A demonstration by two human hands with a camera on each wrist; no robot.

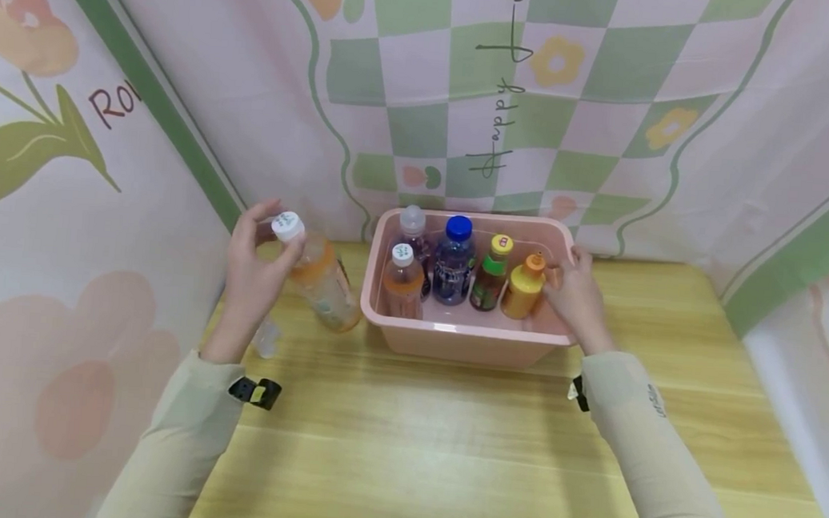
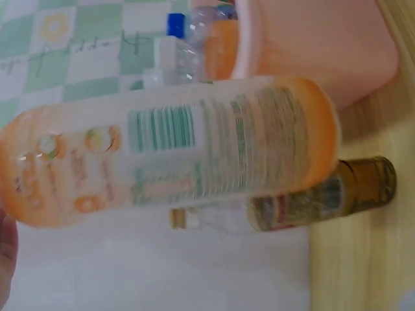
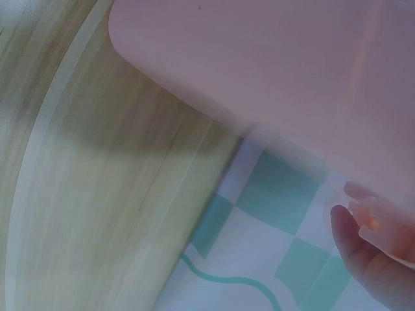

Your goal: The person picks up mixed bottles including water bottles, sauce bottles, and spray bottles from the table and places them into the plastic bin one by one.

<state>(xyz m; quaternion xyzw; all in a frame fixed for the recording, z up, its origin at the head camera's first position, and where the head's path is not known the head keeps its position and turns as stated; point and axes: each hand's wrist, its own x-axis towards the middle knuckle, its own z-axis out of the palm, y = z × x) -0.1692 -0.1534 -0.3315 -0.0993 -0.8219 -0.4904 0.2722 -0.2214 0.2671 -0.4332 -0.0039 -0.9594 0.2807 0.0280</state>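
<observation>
Left hand [image 1: 258,268] grips an orange-labelled bottle [image 1: 319,280] by its white cap, tilted and raised off the worktop [image 1: 445,438] just left of the pink tub [image 1: 463,339]. Right hand [image 1: 578,298] curls over the tub's right rim, apparently steadying it. Inside stand five bottles; the yellow one [image 1: 524,287] is nearest that hand.

Left hand [image 1: 255,268] raised left of the pink bin [image 1: 463,339], fingers curled round the capped end of an orange bottle [image 1: 319,280], right hand [image 1: 576,298] at the bin's right rim, fingers curled inside by the yellow bottle [image 1: 524,289], both pale-sleeved forearms angled inward toward the bin
</observation>
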